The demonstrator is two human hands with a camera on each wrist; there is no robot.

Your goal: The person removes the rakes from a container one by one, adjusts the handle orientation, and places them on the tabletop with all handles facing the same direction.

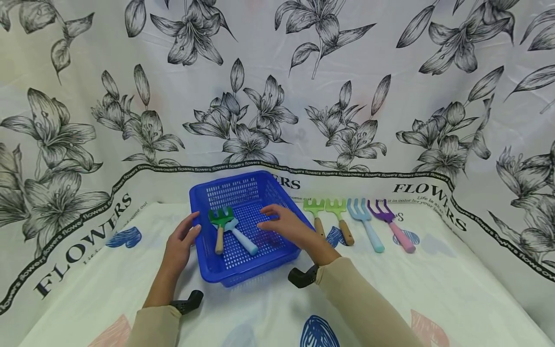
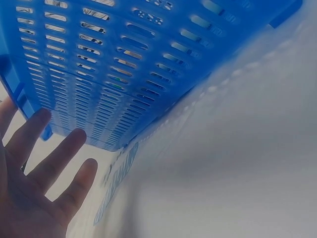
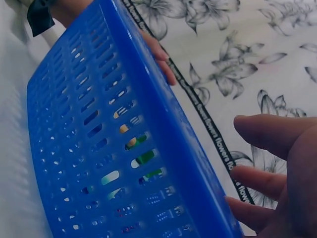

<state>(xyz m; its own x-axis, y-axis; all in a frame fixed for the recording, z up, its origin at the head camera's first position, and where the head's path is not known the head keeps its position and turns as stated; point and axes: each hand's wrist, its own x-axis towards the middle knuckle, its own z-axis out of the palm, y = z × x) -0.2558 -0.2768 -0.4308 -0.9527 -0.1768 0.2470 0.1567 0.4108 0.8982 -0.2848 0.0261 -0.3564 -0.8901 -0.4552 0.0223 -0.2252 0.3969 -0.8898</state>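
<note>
A blue plastic basket (image 1: 256, 271) with slotted walls stands in front of me. Inside it lie a green garden hand fork (image 1: 221, 220) with a wooden handle and a light blue hand fork (image 1: 245, 242), the green head overlapping the blue one. My left hand (image 1: 178, 239) is at the basket's left rim; the left wrist view shows its fingers (image 2: 59, 157) spread beside the slotted wall. Over the basket's right part hovers my right hand (image 1: 289, 226), fingers loosely bent and nothing between them. In the right wrist view, its thumb (image 3: 267, 131) stands apart from the fingers beyond the rim.
Right of the basket lie two light green hand forks (image 1: 315, 208) (image 1: 340, 212) with wooden handles, a light blue one (image 1: 365, 222) and a purple one (image 1: 390, 222) with a pink handle. A flower-printed white cloth (image 1: 243, 120) hangs behind the table.
</note>
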